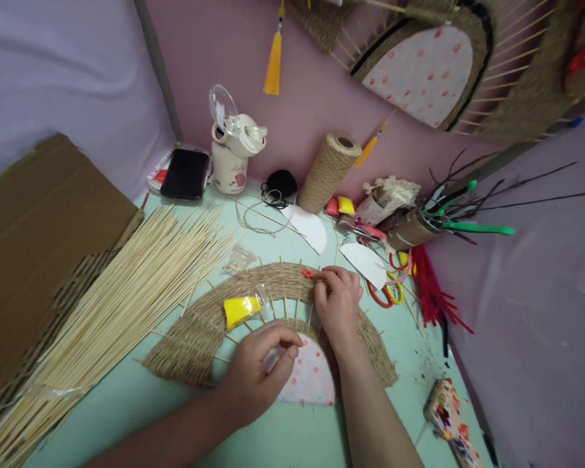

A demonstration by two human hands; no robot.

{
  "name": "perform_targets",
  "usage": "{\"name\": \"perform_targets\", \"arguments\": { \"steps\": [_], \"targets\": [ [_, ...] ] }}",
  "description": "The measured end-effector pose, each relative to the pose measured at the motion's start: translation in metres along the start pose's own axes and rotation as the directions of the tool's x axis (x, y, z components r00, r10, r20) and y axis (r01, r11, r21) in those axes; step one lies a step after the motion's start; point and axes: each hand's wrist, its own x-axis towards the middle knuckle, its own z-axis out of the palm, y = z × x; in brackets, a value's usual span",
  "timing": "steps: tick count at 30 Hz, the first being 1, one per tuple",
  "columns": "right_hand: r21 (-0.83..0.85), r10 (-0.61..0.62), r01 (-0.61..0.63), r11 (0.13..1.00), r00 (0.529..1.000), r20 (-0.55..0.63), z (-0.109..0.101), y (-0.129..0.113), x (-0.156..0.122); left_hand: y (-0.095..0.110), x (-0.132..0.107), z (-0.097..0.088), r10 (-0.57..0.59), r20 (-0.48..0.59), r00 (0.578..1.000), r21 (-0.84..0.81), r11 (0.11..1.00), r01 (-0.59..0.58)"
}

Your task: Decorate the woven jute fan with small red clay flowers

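Observation:
A half-round woven jute fan (195, 335) with wooden ribs lies on the pale green table (121, 403); its centre is a white cloth patch with pink dots (309, 380). My right hand (336, 302) rests on the weave's upper arc, fingers pinched on a tiny red piece (307, 273). Lower down, my left hand (260, 374) curls at the inner edge of the weave, fingers bent together over the cloth; whether it holds anything is hidden. A yellow block in clear wrap (241, 309) lies on the weave just left of both hands.
A big bundle of bamboo skewers (127, 299) and brown cardboard (39, 227) fill the left. At the back stand a jute twine cone (329, 172), a white cup (231, 166) and a phone (185, 172). Scissors (387, 292), red pipe cleaners (431, 292) and pliers (468, 227) lie right.

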Motion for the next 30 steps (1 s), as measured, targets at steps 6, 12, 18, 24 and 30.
{"name": "perform_targets", "arguments": {
  "steps": [6,12,18,24,30],
  "targets": [
    [0.022,-0.006,0.005,1.000,0.999,0.043,-0.002,0.001,0.000,0.034,0.013,-0.010,0.050,0.077,0.996,0.339,0.938,-0.074],
    [0.049,0.004,-0.007,0.999,0.998,0.062,0.001,0.003,0.003,0.051,0.078,-0.016,-0.020,0.061,0.998,0.726,0.687,-0.030],
    [0.064,0.023,-0.028,0.998,0.997,0.068,0.000,0.007,0.007,0.010,0.126,0.012,-0.085,0.074,0.994,0.815,0.579,-0.011],
    [0.077,0.020,-0.028,0.997,0.994,0.107,-0.001,0.007,0.009,-0.009,0.127,0.023,-0.099,0.093,0.991,0.849,0.528,-0.027],
    [0.072,0.014,-0.022,0.997,0.993,0.116,-0.004,0.005,0.006,-0.003,0.111,0.025,-0.097,0.100,0.990,0.870,0.492,-0.040]
  ]
}}
